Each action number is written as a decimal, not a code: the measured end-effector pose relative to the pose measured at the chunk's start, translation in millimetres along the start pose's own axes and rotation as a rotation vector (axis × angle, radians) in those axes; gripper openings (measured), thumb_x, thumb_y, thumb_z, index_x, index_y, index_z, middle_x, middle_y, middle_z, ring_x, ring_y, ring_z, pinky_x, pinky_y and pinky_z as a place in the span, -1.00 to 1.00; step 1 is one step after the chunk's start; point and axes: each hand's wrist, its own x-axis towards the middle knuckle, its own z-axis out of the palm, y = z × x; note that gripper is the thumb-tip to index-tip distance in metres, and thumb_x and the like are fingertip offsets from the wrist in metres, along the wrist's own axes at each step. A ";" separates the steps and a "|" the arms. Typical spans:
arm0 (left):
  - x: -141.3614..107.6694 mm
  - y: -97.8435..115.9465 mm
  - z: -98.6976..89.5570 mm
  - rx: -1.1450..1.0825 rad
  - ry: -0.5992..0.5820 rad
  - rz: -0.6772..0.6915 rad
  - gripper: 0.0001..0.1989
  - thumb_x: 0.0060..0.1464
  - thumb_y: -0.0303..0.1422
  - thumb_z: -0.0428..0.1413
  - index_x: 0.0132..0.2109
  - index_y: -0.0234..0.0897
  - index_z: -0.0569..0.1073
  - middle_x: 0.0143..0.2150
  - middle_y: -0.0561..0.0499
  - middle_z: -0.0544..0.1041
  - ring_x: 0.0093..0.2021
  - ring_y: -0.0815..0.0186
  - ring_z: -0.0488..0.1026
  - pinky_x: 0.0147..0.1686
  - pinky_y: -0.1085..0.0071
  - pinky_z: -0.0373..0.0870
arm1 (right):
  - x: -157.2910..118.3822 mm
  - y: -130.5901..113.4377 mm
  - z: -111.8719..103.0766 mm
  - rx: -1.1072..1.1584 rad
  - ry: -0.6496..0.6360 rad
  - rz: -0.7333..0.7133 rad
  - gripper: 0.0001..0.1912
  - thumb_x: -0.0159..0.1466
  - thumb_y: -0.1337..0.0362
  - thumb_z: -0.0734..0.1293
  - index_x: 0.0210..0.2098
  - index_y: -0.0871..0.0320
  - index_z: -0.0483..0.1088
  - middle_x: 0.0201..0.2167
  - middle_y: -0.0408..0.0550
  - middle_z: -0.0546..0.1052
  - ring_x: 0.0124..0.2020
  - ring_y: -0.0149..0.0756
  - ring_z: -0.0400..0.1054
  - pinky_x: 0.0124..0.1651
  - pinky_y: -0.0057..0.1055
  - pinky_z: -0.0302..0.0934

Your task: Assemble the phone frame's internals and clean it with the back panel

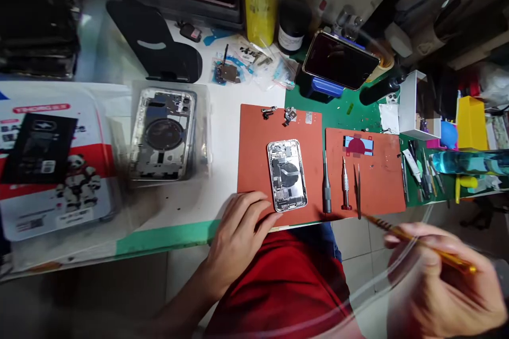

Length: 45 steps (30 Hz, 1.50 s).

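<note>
An opened phone (289,177) lies on the left brown mat (254,137), its inner parts and round coil showing. My left hand (246,227) rests at the mat's front edge, fingers loosely stretched beside the phone's lower left corner, the thumb close to its bottom edge. Blurred by motion, my right hand (445,270) grips a slim gold screwdriver (433,249) off the table's front right, its tip pointing left. On the mats near it lie a grey screwdriver (326,185), a silver screwdriver with a red end (345,185) and tweezers (358,190).
Small phone parts (290,114) sit at the mat's top. A second phone housing (163,135) lies in a clear tray at left. Behind stand a propped phone (340,60) and a yellow can (260,2). Several tools (423,169) and a blue bottle (469,162) are at right.
</note>
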 end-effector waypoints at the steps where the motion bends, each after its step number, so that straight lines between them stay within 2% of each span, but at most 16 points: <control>1: 0.2 0.3 -0.4 -0.005 -0.004 0.007 -0.75 0.29 -0.48 0.32 0.04 -0.27 0.47 -0.03 -0.09 0.58 -0.01 0.19 0.56 0.09 0.21 0.50 | -8.8 -5.7 6.2 0.060 -0.106 -0.009 -0.82 0.34 0.36 0.53 -0.08 0.03 0.58 -0.23 -0.04 0.68 -0.28 -0.07 0.65 -0.37 -0.12 0.60; 3: 0.6 1.1 -1.6 -0.012 -0.022 0.023 -0.74 0.29 -0.51 0.31 0.07 -0.29 0.49 -0.02 -0.11 0.57 -0.01 0.18 0.54 0.09 0.19 0.49 | -23.7 -11.2 20.2 0.128 -0.281 -0.045 -0.73 0.37 0.48 0.47 0.01 0.09 0.50 -0.18 0.00 0.72 -0.25 -0.09 0.71 -0.31 -0.17 0.68; 5: 0.7 1.8 -2.7 -0.001 -0.052 0.041 -0.68 0.29 -0.53 0.29 0.15 -0.31 0.51 -0.01 -0.13 0.57 -0.01 0.16 0.52 0.09 0.17 0.47 | -33.5 -11.7 35.4 0.130 -0.424 -0.086 -0.71 0.38 0.55 0.43 0.01 0.13 0.45 -0.16 0.03 0.74 -0.22 -0.16 0.72 -0.22 -0.28 0.69; 8: 0.3 1.8 -3.0 0.043 -0.088 0.066 -0.55 0.30 -0.53 0.28 0.29 -0.32 0.48 0.00 -0.14 0.57 -0.01 0.13 0.50 0.06 0.15 0.46 | -40.5 -8.4 55.0 0.100 -0.487 -0.202 -0.71 0.39 0.60 0.40 -0.02 0.15 0.42 -0.17 0.07 0.74 -0.21 -0.22 0.72 -0.16 -0.38 0.66; 11: -0.2 0.5 -1.6 0.064 -0.100 0.078 -0.52 0.30 -0.56 0.27 0.32 -0.32 0.48 0.00 -0.15 0.57 -0.03 0.12 0.48 0.00 0.15 0.46 | -44.5 -3.5 64.6 0.045 -0.514 -0.237 -0.74 0.41 0.58 0.39 -0.04 0.12 0.41 -0.16 0.08 0.74 -0.20 -0.22 0.72 -0.18 -0.38 0.65; 16: -1.0 -1.9 0.4 0.081 -0.092 0.110 -0.54 0.30 -0.62 0.21 0.30 -0.38 0.50 0.01 -0.18 0.57 0.00 0.07 0.47 0.01 0.09 0.46 | -47.6 1.8 67.5 -0.005 -0.563 -0.246 -0.82 0.45 0.50 0.40 -0.06 0.10 0.41 -0.16 0.08 0.74 -0.18 -0.20 0.72 -0.20 -0.38 0.65; 22: -4.3 -2.1 0.0 0.078 -0.077 0.129 -0.54 0.29 -0.65 0.20 0.30 -0.43 0.50 0.03 -0.21 0.57 0.01 0.04 0.47 0.02 0.05 0.47 | -38.6 -6.2 73.4 -0.043 -0.571 -0.305 -0.78 0.44 0.54 0.37 -0.03 0.12 0.40 -0.18 0.09 0.74 -0.20 -0.22 0.72 -0.18 -0.40 0.66; 30: -6.4 -4.2 3.3 0.083 -0.058 0.138 -0.52 0.30 -0.62 0.22 0.33 -0.43 0.48 0.04 -0.24 0.57 0.02 0.03 0.47 0.02 0.05 0.47 | -36.7 -12.0 73.5 -0.148 -0.578 -0.283 -0.81 0.45 0.52 0.38 -0.04 0.14 0.45 -0.17 0.06 0.76 -0.21 -0.24 0.73 -0.15 -0.42 0.66; 36: -10.2 -5.9 4.1 0.080 -0.064 0.140 -0.49 0.29 -0.63 0.21 0.35 -0.44 0.47 0.05 -0.26 0.57 0.03 0.00 0.47 0.03 0.02 0.45 | -29.1 -21.5 78.0 -0.250 -0.600 -0.355 -0.82 0.44 0.51 0.38 -0.07 0.12 0.48 -0.21 0.02 0.77 -0.29 -0.24 0.73 -0.18 -0.43 0.67; 38: -11.4 -6.2 4.3 0.080 -0.055 0.144 -0.49 0.29 -0.63 0.21 0.36 -0.45 0.47 0.05 -0.26 0.57 0.03 -0.01 0.47 0.03 0.03 0.45 | -28.0 -20.3 75.1 -0.246 -0.611 -0.383 -0.79 0.42 0.51 0.40 -0.02 0.12 0.49 -0.20 0.01 0.77 -0.28 -0.22 0.73 -0.18 -0.41 0.67; 41: -11.8 -5.9 5.2 0.075 -0.053 0.141 -0.49 0.29 -0.63 0.21 0.35 -0.46 0.47 0.05 -0.26 0.58 0.03 -0.01 0.47 0.04 0.03 0.45 | -23.1 -17.2 66.4 -0.246 -0.700 -0.467 -0.68 0.43 0.51 0.38 0.13 0.15 0.47 -0.11 0.03 0.76 -0.18 -0.18 0.73 -0.11 -0.33 0.68; 45: -8.9 -3.8 5.0 0.062 -0.050 0.116 -0.52 0.31 -0.59 0.23 0.33 -0.48 0.48 0.02 -0.25 0.60 0.00 0.03 0.48 0.02 0.08 0.44 | -5.9 -25.7 61.4 -0.296 -0.874 -0.567 -0.61 0.49 0.50 0.23 0.25 0.25 0.44 -0.02 0.14 0.72 -0.04 -0.13 0.69 -0.02 -0.24 0.65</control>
